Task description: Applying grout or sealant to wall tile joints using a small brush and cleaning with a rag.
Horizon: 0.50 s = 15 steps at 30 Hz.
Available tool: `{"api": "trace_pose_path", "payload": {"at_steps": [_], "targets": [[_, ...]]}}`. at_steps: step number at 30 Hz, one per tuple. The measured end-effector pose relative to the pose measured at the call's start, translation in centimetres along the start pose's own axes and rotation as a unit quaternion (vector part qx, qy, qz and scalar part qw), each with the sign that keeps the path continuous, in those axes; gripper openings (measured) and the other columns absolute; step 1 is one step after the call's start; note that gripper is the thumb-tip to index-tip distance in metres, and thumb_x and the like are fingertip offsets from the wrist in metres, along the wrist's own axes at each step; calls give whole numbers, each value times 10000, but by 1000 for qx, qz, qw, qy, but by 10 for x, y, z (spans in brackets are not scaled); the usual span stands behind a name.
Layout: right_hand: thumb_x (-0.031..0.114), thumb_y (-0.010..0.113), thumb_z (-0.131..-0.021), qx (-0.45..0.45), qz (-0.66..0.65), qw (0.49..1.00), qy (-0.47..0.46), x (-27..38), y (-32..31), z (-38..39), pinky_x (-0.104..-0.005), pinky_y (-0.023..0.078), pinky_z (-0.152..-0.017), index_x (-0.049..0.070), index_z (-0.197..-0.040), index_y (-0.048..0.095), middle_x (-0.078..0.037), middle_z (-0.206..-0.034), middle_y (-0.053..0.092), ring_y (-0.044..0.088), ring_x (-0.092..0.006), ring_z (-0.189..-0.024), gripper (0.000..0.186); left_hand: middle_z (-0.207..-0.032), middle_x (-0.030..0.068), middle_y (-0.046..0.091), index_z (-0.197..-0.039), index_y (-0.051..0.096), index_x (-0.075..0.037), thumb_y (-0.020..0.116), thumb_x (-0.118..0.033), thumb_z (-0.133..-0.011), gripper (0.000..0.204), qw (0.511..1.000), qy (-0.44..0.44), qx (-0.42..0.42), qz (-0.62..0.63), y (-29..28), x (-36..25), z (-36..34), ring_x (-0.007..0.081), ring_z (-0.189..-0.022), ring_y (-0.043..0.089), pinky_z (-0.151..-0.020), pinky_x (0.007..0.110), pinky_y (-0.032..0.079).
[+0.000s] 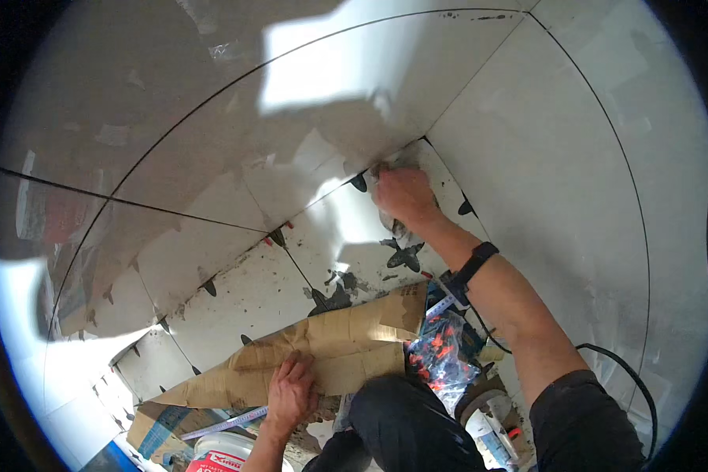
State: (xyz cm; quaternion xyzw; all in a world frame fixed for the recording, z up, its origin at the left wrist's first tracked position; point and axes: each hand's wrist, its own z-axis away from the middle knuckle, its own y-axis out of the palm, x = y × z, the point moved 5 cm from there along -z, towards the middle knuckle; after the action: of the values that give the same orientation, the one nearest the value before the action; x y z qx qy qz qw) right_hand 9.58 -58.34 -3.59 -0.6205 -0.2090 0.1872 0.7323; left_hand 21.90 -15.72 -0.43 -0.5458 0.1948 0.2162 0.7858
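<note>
My right hand (405, 193) reaches to the floor by the wall corner. Its fingers are curled down against the pale floor tile (354, 220), and a greyish, soft-looking piece shows partly under it; I cannot make out what it is. Dark leaf-shaped patches (405, 256) mark the tile around the hand. My left hand (293, 389) rests on a creased brown cardboard sheet (322, 342), its fingers laid along the surface and gripping nothing. A black strap with a small device (476, 263) is around my right wrist.
Large glossy wall tiles (543, 181) meet at the corner. Beside my knee lie a clear plastic bag of orange-red pieces (447, 354), a measuring tape (226, 422), a white bottle (488, 436) and a red-and-white bucket (220, 452). A black cable (625, 370) runs at the right.
</note>
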Motion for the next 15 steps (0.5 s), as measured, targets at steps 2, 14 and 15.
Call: {"api": "trace_pose_path", "payload": {"at_steps": [2,14,15], "targets": [[272,631,-868,91,16,993,-70,35,8,-1,-519,593,-761,59,-1055,752,-172,-920,760,745,-368,-894,308,-1323,151,651,-1103,723,-26,760,-90,-632,476,1000,9,-5,8,1,0,-1,400,-1320,542,-1064,510,486],[241,641,-899,-166,45,984,49,-41,-6,-18,-501,558,-861,11,-936,737,-216,-1065,677,667,-387,-1009,252,-1359,128,642,-963,751,-39,775,-159,-662,325,1000,-1,18,15,-1,1,-6,392,-1340,525,-1073,525,467],[204,633,-910,-167,118,979,-5,-29,11,-24,-496,554,-865,13,-948,733,-216,-1083,658,650,-392,-1040,219,-1368,119,638,-981,760,-50,767,-159,-657,342,1000,13,12,1,0,0,-8,386,-1341,522,-1080,522,466]]}}
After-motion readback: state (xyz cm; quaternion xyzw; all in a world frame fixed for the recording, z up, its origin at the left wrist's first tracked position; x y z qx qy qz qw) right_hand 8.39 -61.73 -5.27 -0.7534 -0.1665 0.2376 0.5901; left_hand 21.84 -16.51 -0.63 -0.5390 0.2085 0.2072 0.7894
